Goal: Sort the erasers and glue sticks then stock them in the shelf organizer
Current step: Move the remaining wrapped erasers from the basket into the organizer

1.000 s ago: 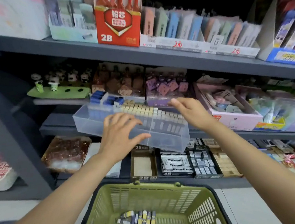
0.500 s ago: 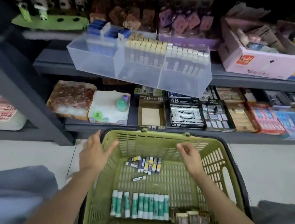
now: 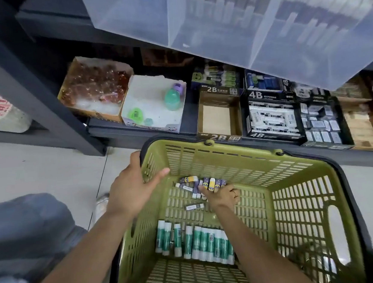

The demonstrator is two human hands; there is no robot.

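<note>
Head view: erasers (image 3: 203,183) clustered at the basket (image 3: 302,201) floor's far end, touching right hand (image 3: 222,197), fingers curled onto them (grasp unclear). Left hand (image 3: 132,188), relaxed open, holds nothing. Glue sticks (image 3: 195,241) lie nearer, long axes fore-aft.

A basket (image 3: 295,177) is sitting on the floor (image 3: 38,166) before the shelves (image 3: 135,132). Inside it, erasers (image 3: 204,183) are lying at the far end and glue sticks (image 3: 198,243) are lying in a row nearer the person. The organizer (image 3: 261,23) is jutting out from the shelf above. Boxes (image 3: 218,116) are standing side by side on the bottom shelf behind the basket.
</note>
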